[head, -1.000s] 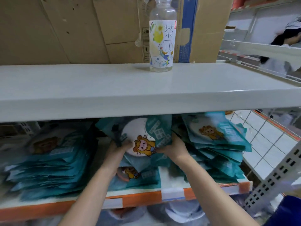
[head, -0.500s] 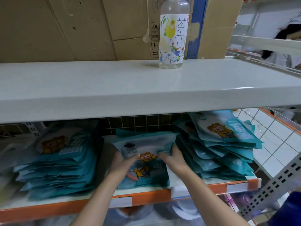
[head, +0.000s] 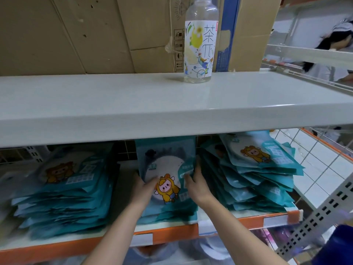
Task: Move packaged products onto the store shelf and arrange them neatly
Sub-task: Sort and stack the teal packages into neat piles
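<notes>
A teal packet (head: pixel 166 165) with a yellow cartoon figure lies on top of a low middle stack (head: pixel 168 213) on the lower shelf (head: pixel 172 236). My left hand (head: pixel 142 190) grips its left edge and my right hand (head: pixel 196 186) grips its right edge. A tall stack of the same teal packets (head: pixel 63 199) fills the shelf to the left. Another tall, fanned stack (head: pixel 254 178) stands to the right, touching my right hand's side.
The upper white shelf (head: pixel 133 111) overhangs the packets and carries a clear drink bottle (head: pixel 199 44) in front of cardboard boxes (head: pixel 76 35). A perforated upright (head: pixel 328 213) and wire racking stand at the right. A person (head: pixel 334 46) is at the far right.
The packet held tilted up a second ago has come down onto the middle stack. Both hands slid along its sides and now hold it flat and squared between the two tall stacks.
</notes>
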